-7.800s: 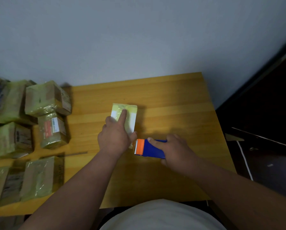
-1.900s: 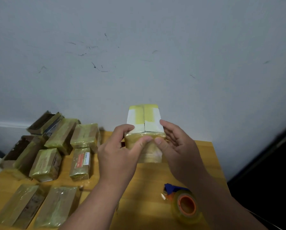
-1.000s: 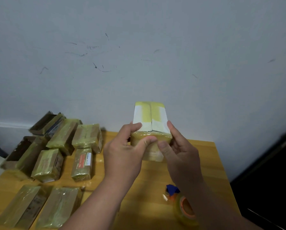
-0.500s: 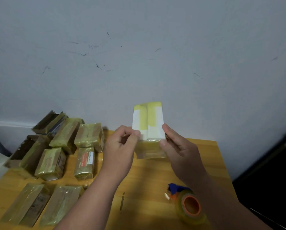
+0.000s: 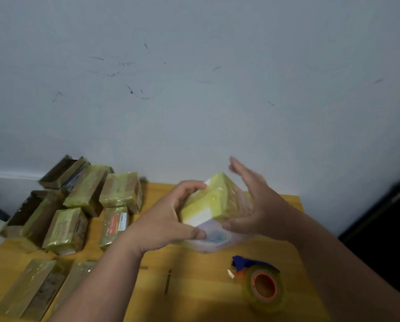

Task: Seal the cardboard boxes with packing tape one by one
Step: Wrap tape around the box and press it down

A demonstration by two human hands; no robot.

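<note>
A small white box (image 5: 214, 205) with yellowish tape over it is held tilted above the wooden table (image 5: 194, 287). My left hand (image 5: 169, 219) grips its left side, fingers curled over the top edge and thumb under the near corner. My right hand (image 5: 257, 205) is against the box's right side with straight, spread fingers, blurred by motion. The tape dispenser (image 5: 261, 282), blue with an orange core and a clear roll, lies on the table near my right forearm.
Several taped brown boxes (image 5: 78, 205) are heaped at the table's left and along the wall. Two flat taped boxes (image 5: 32, 291) lie at the near left. A grey wall stands right behind the table; a dark gap lies off its right edge.
The box stood upright between both hands; it is now tipped over and lower. My right hand has let go of its pinch and opened flat against the side.
</note>
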